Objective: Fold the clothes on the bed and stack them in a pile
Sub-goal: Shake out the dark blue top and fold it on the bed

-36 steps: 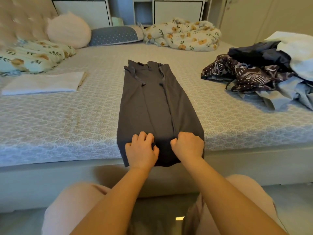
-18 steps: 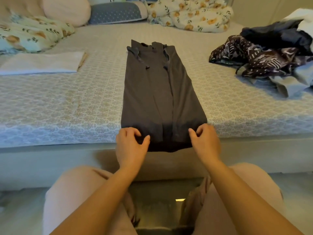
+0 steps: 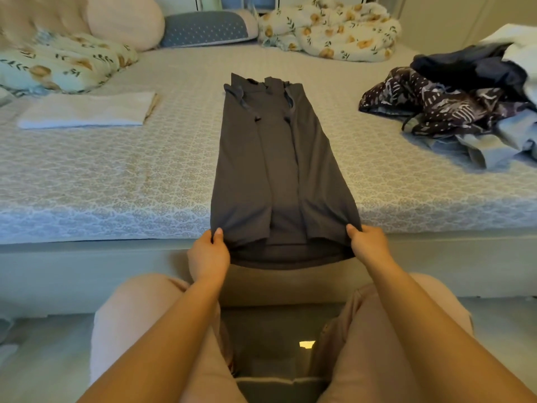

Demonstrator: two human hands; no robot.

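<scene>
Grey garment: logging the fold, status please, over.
Left hand and right hand pinch the near corners of the grey garment. Lying lengthwise on the bed. Nothing in the way.

Two hands (image 3: 287, 251), one grey garment (image 3: 276, 170), one folded cloth (image 3: 87, 112), three pillows (image 3: 203, 29).

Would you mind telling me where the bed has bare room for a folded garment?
Bare sheet lies between the folded white cloth and the grey garment, and a narrower strip between that garment and the heap of unfolded clothes. The right side and headboard end are crowded.
</scene>
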